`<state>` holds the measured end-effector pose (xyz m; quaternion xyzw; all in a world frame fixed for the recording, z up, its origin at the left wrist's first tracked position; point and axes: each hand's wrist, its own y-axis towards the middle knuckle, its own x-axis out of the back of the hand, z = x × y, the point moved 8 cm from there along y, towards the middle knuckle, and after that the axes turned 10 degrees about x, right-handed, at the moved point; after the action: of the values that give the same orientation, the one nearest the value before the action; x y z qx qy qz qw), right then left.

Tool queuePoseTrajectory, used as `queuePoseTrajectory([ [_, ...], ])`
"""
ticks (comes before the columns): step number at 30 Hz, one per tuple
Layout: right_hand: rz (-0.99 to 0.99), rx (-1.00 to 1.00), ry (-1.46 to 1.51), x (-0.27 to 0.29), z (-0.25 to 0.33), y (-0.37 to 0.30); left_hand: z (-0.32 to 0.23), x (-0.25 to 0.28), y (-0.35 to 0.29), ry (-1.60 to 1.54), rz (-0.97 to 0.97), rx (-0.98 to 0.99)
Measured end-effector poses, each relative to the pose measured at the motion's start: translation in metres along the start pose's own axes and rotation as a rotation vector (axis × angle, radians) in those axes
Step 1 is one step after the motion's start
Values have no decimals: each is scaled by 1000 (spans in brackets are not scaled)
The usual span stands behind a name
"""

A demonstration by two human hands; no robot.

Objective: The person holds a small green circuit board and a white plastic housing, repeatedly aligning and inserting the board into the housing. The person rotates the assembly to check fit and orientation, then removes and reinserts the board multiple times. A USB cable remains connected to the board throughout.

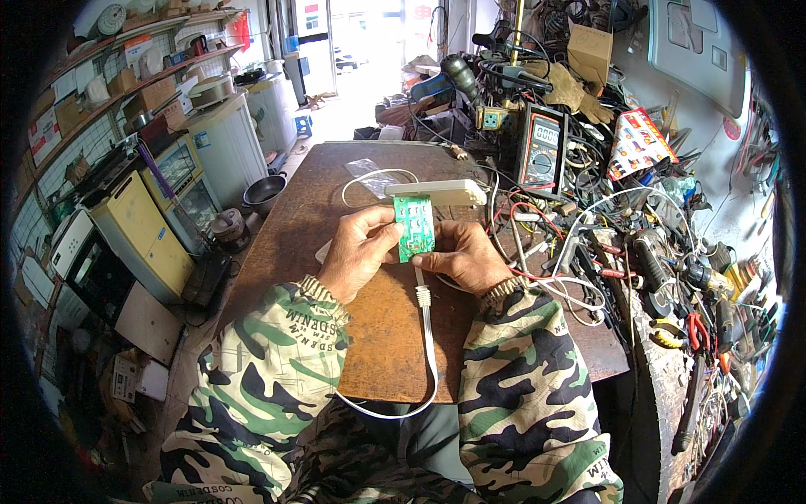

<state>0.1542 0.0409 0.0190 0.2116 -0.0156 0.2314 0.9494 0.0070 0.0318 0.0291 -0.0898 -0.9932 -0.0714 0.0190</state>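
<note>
Between my two hands a small green circuit board (414, 228) is held upright above the wooden table. My left hand (361, 248) pinches its left edge between thumb and fingers. On the lower right edge, the thumb of my right hand (466, 256) presses while the fingers curl behind. From below the board a white cable (429, 336) with a ribbed strain relief hangs down and loops past the table's near edge. Just beyond the board lies a long white plastic housing (445, 192). Part of another pale piece shows beside my left hand, mostly hidden.
The brown wooden table (285, 202) carries a clear plastic bag (369, 176). At its right stands a multimeter (541, 151) with red leads, before a heap of tools, including red-handled pliers (697, 332), and tangled cables. Cabinets (144, 235) and shelves line the left, with a black pot (264, 191).
</note>
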Motion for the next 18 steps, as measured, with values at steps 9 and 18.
queuePoseTrajectory([
  [9, 2, -17, 54, -2, -5, 0, 1, 1, 0, 9, -21, 7],
  [18, 18, -39, 58, -3, -7, 1, -1, 3, -2, -2, -9, 3],
])
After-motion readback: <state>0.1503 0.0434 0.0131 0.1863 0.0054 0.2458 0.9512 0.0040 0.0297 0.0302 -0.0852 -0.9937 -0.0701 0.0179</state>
